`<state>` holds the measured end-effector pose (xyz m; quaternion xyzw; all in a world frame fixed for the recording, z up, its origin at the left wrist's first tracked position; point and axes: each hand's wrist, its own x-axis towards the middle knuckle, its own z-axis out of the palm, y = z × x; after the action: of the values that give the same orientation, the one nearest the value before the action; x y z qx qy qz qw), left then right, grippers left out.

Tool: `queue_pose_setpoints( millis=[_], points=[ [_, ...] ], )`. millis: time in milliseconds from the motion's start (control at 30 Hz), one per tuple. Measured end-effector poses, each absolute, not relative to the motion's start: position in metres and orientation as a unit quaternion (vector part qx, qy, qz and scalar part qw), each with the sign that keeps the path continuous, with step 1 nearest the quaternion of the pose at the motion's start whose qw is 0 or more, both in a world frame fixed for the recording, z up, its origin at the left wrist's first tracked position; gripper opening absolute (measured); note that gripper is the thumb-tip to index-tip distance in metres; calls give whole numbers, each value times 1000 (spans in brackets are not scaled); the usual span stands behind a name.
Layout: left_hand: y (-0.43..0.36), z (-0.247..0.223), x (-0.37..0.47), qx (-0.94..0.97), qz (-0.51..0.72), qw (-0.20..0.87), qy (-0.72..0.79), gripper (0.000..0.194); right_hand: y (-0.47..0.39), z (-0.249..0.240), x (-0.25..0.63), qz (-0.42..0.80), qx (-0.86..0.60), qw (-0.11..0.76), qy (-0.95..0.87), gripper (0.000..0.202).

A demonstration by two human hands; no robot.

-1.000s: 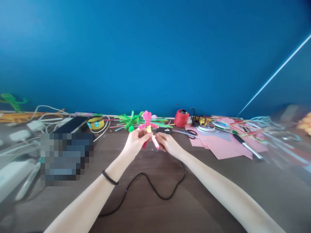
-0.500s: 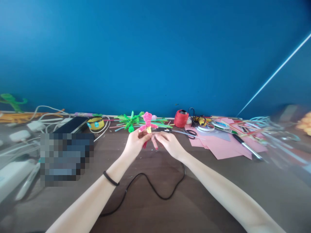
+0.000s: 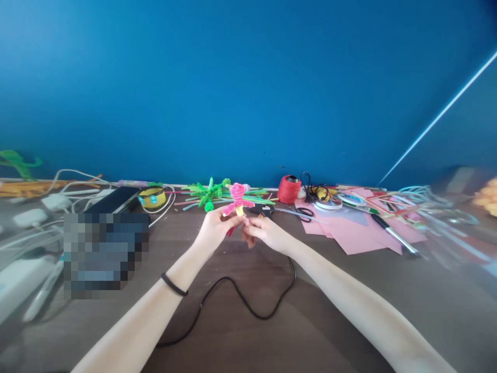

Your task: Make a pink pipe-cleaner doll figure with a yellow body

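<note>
A small pink fuzzy figure [image 3: 237,192] with outstretched arms and a yellow middle stands upright between my hands, above the dark table. My left hand [image 3: 217,225] pinches its lower part from the left, and a red piece shows below those fingers. From the right, my right hand [image 3: 264,229] has its fingers closed at the figure's lower end, close to the left fingertips. The legs are mostly hidden behind the fingers. A green fuzzy figure [image 3: 212,192] lies just behind, on loose green fuzzy stems.
Red thread spool [image 3: 289,189], black scissors [image 3: 305,212], pink paper [image 3: 345,233] and a pen [image 3: 394,235] lie right. Left are a yellow tape roll [image 3: 152,198], a dark phone [image 3: 116,199] and white cables. A black cord [image 3: 248,303] curves across the front.
The pink figure has shifted slightly down and right. My right hand has moved a little down and left, its fingers now curled closer to my left fingertips and covering the pink leg.
</note>
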<state>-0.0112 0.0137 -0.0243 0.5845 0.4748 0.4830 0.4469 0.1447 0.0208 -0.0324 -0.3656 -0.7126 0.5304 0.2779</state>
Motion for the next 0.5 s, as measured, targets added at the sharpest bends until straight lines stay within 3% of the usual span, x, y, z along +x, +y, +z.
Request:
queue_pose_setpoints(
  millis=[367, 500],
  points=[
    [17, -22, -13, 632, 464, 443, 435, 23, 20, -32, 146, 548, -352, 297, -698, 27],
    [17, -22, -14, 645, 461, 384, 473, 14, 18, -29, 145, 583, -357, 311, -660, 22]
  ],
)
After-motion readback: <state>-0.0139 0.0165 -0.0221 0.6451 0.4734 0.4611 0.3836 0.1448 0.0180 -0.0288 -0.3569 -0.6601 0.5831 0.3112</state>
